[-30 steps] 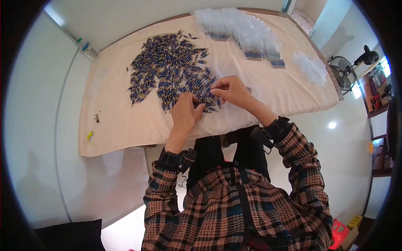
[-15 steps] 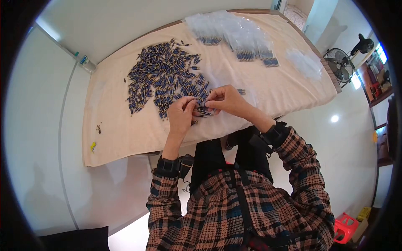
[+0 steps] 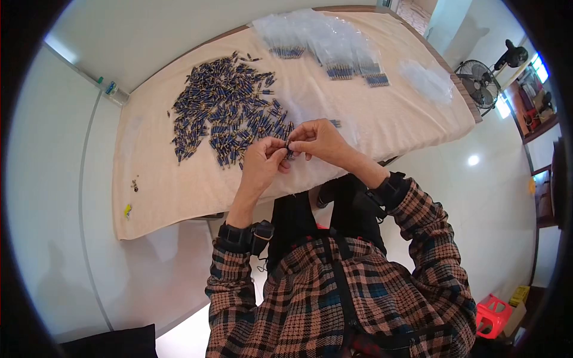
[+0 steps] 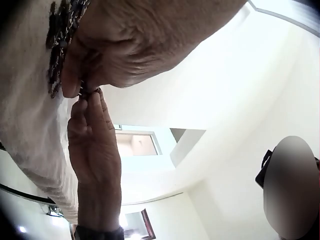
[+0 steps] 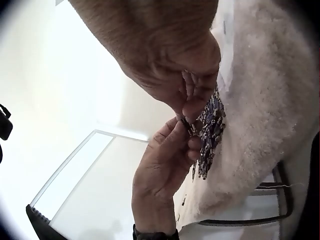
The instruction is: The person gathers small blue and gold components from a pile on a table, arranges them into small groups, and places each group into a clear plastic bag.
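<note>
A large heap of small dark blue pieces with gold-coloured ends (image 3: pixel 224 98) lies on the cloth-covered table (image 3: pixel 161 197). At the heap's near right edge the left hand (image 3: pixel 260 167) and right hand (image 3: pixel 323 143) meet fingertip to fingertip. Between them is a small dark piece (image 3: pixel 289 149), pinched from both sides. The right wrist view shows thin metallic pieces (image 5: pixel 189 127) between the thumbs and fingers of both hands; their exact number is hidden. In the left wrist view, the pinched fingertips largely cover the same spot.
Clear plastic bags (image 3: pixel 325 39) with rows of the pieces lie at the back of the table. More clear bags (image 3: pixel 427 80) lie at the right. A few pieces (image 3: pixel 335 123) rest beside the right hand. A small yellow item (image 3: pixel 128 210) sits front left; a fan (image 3: pixel 478 80) stands beyond.
The hands, apart over the heap a second ago, have come together at the fingertips with a piece pinched between them. The head view has shifted slightly.
</note>
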Demonstrator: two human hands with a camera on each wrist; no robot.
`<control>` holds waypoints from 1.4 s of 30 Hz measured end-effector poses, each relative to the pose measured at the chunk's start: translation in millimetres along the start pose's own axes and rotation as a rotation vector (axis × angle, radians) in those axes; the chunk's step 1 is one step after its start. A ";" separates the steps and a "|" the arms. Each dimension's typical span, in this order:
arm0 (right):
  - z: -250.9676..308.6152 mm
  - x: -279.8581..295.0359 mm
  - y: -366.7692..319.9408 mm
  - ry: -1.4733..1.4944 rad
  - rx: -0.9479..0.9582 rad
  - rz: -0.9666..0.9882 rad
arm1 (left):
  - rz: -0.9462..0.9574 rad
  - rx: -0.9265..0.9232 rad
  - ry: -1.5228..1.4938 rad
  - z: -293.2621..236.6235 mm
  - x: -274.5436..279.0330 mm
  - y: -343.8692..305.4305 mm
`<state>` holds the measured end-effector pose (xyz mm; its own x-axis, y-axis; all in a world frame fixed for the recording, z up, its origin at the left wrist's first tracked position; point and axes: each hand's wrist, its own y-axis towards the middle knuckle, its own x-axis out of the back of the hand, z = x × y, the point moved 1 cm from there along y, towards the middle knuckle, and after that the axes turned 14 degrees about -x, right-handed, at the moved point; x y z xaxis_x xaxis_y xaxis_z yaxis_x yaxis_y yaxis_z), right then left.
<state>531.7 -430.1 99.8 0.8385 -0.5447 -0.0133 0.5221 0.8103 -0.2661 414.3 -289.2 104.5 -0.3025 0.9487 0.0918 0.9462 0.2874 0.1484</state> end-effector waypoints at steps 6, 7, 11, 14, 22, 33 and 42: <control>0.6 -2.0 -7.0 0.010 0.080 -0.055 | 0.007 0.026 -0.022 0.3 -1.3 -1.3; 1.4 -1.1 -7.7 -0.013 0.073 -0.035 | 0.011 0.035 -0.028 0.4 -1.1 -1.7; 2.8 0.9 -14.5 -0.050 0.051 0.008 | 0.032 0.038 -0.042 -0.4 -2.8 -4.9; -2.8 2.4 -24.8 -0.037 0.032 0.009 | 0.056 0.041 -0.055 -0.8 -10.1 -10.8; -32.0 11.3 -65.6 0.142 0.027 -0.130 | 0.119 0.033 -0.067 0.9 -45.7 -20.9; -41.6 53.2 -107.9 0.237 -0.045 -0.125 | 0.257 0.022 -0.095 -1.9 -89.7 -12.0; -39.8 124.4 -101.7 0.194 0.098 -0.532 | 0.052 -0.613 0.780 16.2 -78.5 20.2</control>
<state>576.7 -588.9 86.8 0.4174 -0.9051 -0.0815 0.8840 0.4252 -0.1942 459.0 -355.7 84.3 -0.4614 0.5424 0.7021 0.8043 -0.0784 0.5891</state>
